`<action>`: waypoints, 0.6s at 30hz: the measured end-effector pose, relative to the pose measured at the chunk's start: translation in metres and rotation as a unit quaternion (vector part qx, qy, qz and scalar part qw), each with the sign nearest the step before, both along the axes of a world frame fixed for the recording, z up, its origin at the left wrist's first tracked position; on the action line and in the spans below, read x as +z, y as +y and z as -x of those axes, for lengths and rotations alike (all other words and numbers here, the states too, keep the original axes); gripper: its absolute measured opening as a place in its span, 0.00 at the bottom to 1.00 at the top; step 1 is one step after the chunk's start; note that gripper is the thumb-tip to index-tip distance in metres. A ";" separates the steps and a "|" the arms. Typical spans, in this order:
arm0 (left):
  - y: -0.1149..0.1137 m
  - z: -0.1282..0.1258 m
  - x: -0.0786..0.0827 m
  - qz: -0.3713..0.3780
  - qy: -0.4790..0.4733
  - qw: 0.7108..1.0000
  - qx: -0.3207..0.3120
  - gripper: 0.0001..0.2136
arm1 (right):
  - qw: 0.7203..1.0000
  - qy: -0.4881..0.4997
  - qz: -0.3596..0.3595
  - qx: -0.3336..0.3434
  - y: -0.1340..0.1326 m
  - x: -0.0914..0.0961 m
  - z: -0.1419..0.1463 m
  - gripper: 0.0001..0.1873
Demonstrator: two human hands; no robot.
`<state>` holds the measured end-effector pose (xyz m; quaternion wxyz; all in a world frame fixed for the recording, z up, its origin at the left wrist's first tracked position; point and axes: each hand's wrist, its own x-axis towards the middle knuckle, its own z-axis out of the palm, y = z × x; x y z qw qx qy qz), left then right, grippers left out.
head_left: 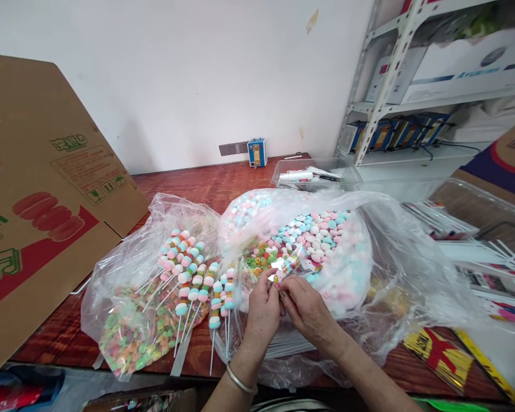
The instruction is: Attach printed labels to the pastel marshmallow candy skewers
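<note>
My left hand (262,309) and my right hand (306,312) meet just below a big clear bag of pink, white and blue marshmallow candies (321,234). Both pinch a thin white stick threaded with small coloured ring candies (288,264), which slants up to the right over the bag's mouth. A silver bangle (240,380) circles my left wrist. To the left, several finished candy skewers (193,280) lie fanned on a second clear bag of coloured ring candies (133,337).
A large cardboard box (38,212) leans at the left on the red-brown wooden table (223,183). A clear plastic tray (313,174) sits behind the bags. Metal shelving (395,74) stands at the right, with clear containers and printed packaging below it.
</note>
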<state>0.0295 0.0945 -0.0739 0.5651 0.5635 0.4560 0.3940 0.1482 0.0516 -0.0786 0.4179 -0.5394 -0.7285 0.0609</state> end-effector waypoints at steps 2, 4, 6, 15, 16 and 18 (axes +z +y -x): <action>-0.002 0.001 -0.002 0.032 -0.048 0.998 0.007 0.14 | 1.000 0.008 -0.006 -0.013 0.001 -0.002 0.001 0.07; -0.004 0.003 -0.004 0.017 -0.069 0.996 0.048 0.12 | 1.000 0.016 -0.010 -0.022 0.001 -0.004 0.003 0.07; -0.005 0.004 -0.006 -0.008 -0.077 0.993 0.091 0.09 | 0.999 0.023 -0.010 -0.024 0.001 -0.005 0.006 0.08; -0.013 -0.011 -0.005 0.187 -0.318 0.919 0.136 0.10 | 0.956 0.177 0.221 -0.077 -0.027 0.006 0.025 0.13; -0.015 -0.013 -0.004 0.202 -0.319 0.916 0.136 0.11 | 0.946 0.195 0.254 -0.048 -0.029 0.005 0.026 0.15; -0.019 -0.016 -0.002 0.222 -0.317 0.912 0.134 0.12 | 0.923 0.258 0.284 -0.013 -0.031 0.001 0.027 0.16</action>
